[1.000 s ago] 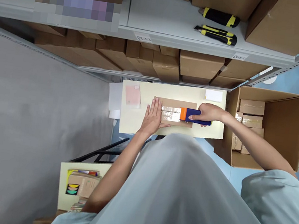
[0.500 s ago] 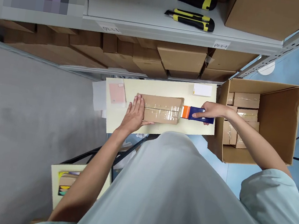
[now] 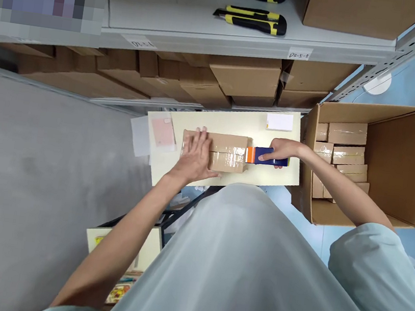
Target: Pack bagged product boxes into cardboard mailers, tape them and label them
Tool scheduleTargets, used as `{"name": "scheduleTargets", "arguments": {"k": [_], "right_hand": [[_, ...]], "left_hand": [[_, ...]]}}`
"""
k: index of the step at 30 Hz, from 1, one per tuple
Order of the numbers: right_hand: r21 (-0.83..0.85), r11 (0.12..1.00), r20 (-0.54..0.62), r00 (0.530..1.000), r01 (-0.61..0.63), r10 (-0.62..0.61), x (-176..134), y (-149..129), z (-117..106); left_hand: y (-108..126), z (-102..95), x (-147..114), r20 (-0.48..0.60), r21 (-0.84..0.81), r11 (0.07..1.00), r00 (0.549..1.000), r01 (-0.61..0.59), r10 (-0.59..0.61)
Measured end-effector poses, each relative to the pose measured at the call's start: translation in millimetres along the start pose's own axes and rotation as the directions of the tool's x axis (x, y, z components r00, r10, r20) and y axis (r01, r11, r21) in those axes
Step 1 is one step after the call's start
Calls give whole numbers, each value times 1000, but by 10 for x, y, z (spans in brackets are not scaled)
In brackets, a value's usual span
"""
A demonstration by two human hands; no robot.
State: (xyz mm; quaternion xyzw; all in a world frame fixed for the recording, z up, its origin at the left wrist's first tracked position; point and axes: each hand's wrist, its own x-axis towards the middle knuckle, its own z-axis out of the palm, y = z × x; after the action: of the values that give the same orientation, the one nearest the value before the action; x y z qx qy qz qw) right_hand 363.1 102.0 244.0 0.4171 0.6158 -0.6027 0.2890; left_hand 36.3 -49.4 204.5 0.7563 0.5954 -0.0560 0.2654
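Pink item point(image 3: 163, 133), left end of the cream table point(image 3: 235, 124). Your left hand point(image 3: 194, 156) is spread flat on the taped cardboard carton point(image 3: 229, 153), mid-table. Your right hand point(image 3: 281, 149) is clamped around the blue-and-orange tape dispenser point(image 3: 258, 153) at the carton's right end. Right: small cartons point(image 3: 347, 133) in a big box point(image 3: 399, 167).

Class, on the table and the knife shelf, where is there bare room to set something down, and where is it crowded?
Free: the far strip of the table, between the pink packet and white box; the shelf, left of the knives. Crowded: mid-table, where the left hand lies on the carton and the right hand holds the tape gun.
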Motion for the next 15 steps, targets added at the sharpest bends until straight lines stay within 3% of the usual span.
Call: {"name": "scheduleTargets", "arguments": {"k": [3, 7, 15], "right_hand": [[-4, 1000, -11, 1000, -7, 7, -30, 22, 24], [-8, 1000, -44, 999, -19, 19, -145, 85, 59], [136, 985, -44, 994, 107, -102, -509, 290, 95]], "left_hand": [[271, -30, 294, 36, 5, 984, 983, -179, 179], [436, 34, 545, 10, -4, 954, 954, -299, 299], [348, -53, 440, -105, -13, 936, 931, -353, 350]]}}
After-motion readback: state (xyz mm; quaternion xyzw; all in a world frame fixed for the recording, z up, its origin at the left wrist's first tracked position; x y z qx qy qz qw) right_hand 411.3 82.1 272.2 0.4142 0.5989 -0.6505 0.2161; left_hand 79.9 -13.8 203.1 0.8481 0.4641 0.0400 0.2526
